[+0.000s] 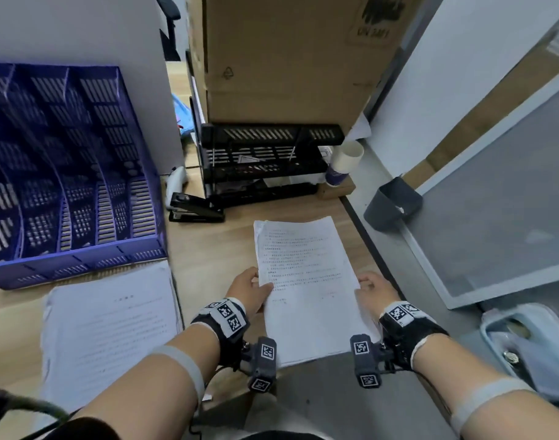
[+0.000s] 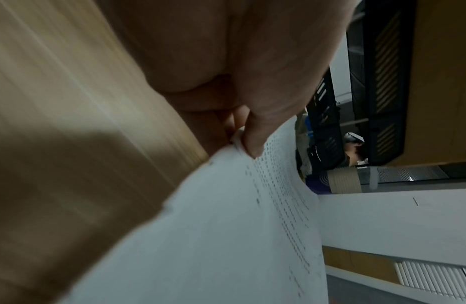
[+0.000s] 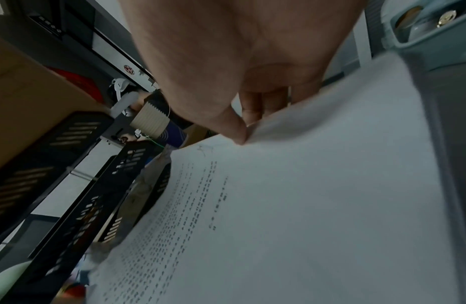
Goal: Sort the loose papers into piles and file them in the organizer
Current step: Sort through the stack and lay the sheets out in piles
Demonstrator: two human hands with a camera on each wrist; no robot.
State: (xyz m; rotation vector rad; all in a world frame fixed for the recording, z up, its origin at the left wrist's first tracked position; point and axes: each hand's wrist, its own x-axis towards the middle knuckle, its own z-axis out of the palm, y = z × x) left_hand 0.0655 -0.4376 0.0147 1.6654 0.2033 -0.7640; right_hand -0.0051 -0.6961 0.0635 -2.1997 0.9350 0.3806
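A printed paper sheaf (image 1: 306, 281) is held above the wooden desk (image 1: 205, 249) near its front right. My left hand (image 1: 251, 289) pinches its left edge, thumb on top, as the left wrist view shows on the paper (image 2: 226, 226). My right hand (image 1: 375, 289) pinches the right edge; in the right wrist view the thumb presses the paper (image 3: 291, 205) against the fingers beneath. A second pile of printed papers (image 1: 109, 328) lies flat on the desk at the left. The purple slotted organizer (image 1: 65, 173) stands behind that pile at the far left.
A black stapler (image 1: 194, 208) sits mid-desk in front of a black mesh tray rack (image 1: 265, 166). Paper cups (image 1: 343, 163) stand right of the rack, under a large cardboard box (image 1: 287, 58). A grey bin (image 1: 392, 201) and a blue-grey case (image 1: 525, 341) lie off the desk's right edge.
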